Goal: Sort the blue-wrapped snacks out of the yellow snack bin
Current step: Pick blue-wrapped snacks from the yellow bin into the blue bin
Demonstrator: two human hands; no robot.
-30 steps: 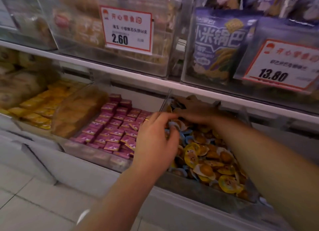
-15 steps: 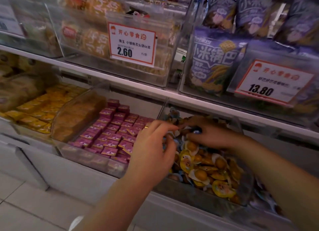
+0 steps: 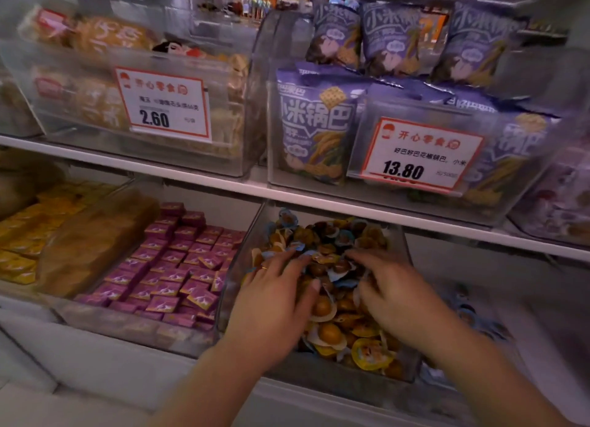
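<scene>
Clear bin (image 3: 407, 254) holds yellow- and blue-wrapped snacks (image 3: 343, 237) under both hands.

Blue-wrapped snacks (image 3: 343, 238) partly under hands (image 3: 388, 294)

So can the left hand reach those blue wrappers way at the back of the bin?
Probably yes. The left hand is already inside the open-topped bin, fingers spread on the pile. The blue-wrapped snacks at the back lie on top, with nothing covering them. The shelf edge above leaves a gap.

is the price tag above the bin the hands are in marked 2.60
No, the price tag above the snack bin reads 13.80.
</scene>
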